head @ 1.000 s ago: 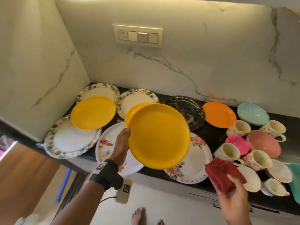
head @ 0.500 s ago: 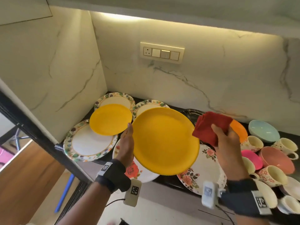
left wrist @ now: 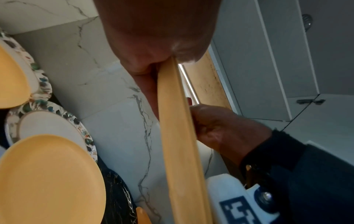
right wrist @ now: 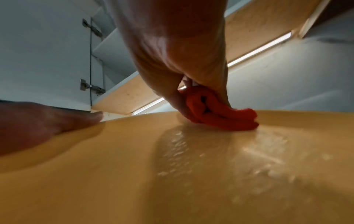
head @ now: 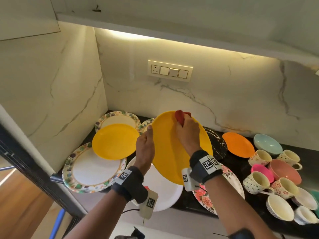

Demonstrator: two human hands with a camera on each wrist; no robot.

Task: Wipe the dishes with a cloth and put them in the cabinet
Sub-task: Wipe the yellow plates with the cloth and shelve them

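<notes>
Left hand [head: 144,149] grips the rim of the big yellow plate [head: 165,163], thumb in front, fingers behind, holding it tilted above the black counter [head: 241,169]. Right hand [head: 187,133] bunches the red cloth [head: 179,116] in curled fingers, pressed on the plate's upper face, which looks wet.

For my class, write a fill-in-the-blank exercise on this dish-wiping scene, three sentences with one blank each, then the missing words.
1. The right hand presses a ____ cloth against the raised plate.
2. The left hand grips the rim of a ____ plate.
3. The light blue bowl sits on the counter next to an ____ plate.

Missing words: red; yellow; orange
</notes>
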